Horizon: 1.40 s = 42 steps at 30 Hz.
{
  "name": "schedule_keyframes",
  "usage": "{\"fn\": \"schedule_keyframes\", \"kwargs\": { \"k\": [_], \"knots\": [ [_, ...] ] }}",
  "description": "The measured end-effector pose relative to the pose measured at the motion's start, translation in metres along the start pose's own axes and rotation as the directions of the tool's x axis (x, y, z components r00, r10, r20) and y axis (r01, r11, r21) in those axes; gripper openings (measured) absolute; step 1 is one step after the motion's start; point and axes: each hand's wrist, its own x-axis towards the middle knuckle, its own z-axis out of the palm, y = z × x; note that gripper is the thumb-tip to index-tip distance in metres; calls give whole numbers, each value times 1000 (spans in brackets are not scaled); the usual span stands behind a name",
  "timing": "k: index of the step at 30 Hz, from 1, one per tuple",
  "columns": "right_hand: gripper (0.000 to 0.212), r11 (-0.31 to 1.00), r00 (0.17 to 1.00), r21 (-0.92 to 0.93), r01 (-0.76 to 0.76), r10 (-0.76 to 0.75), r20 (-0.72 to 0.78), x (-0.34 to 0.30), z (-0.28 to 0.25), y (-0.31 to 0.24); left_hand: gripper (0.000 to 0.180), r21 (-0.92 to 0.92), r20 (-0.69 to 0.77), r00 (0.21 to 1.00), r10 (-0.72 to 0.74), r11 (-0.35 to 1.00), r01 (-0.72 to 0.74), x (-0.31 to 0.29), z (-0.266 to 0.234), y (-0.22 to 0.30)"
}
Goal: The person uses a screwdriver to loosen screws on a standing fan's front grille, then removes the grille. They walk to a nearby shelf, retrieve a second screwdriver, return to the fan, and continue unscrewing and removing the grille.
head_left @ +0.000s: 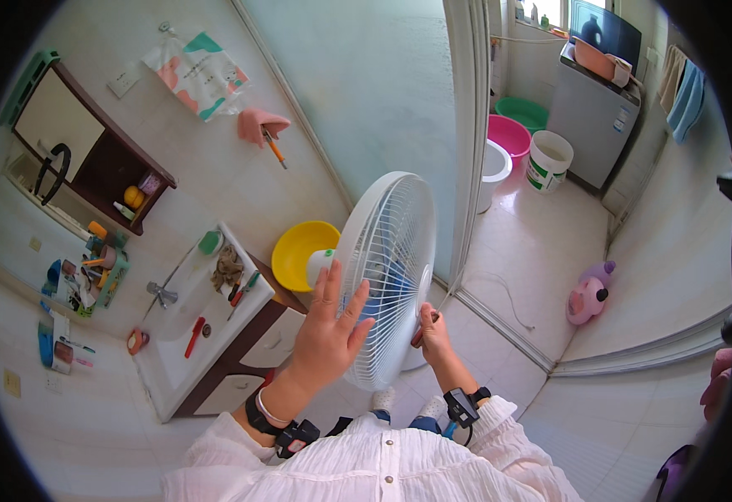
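Note:
A white standing fan [387, 280] with a round wire grille and blue blades stands before me, its grille seen edge-on. My left hand [326, 325] is at the grille's left side with fingers spread; whether the fingertips touch the wires is hard to tell. On the grille's right side, close to its middle, my right hand [435, 333] is closed around a small dark red object [418, 338], mostly hidden by the fingers. The fan's white motor housing [320, 266] sticks out on the left. Its lower stand is largely covered by the grille.
Left of the fan is a white sink [173, 335] with a red-handled tool [195, 336], more hand tools and a cloth [228, 268]. A yellow basin [295, 251] sits behind. Beyond the sliding door frame [466, 167] are a bucket [548, 159] and washing machine [592, 109].

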Motion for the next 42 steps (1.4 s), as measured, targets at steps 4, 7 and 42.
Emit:
{"fn": "schedule_keyframes", "kwargs": {
  "k": [4,7,42],
  "knots": [
    [58,1000,999,21,-19,18,42,5,-11,9,56,-6,-16,1000,-27,1000,27,-7,-1,9],
    [65,998,987,36,-51,45,151,15,-23,20,52,118,40,997,-59,991,54,-11,-1,21],
    [60,993,993,5,-116,116,9,-62,-25,14,32,-723,526,775,-350,297,624,46,-21,36]
  ]
}}
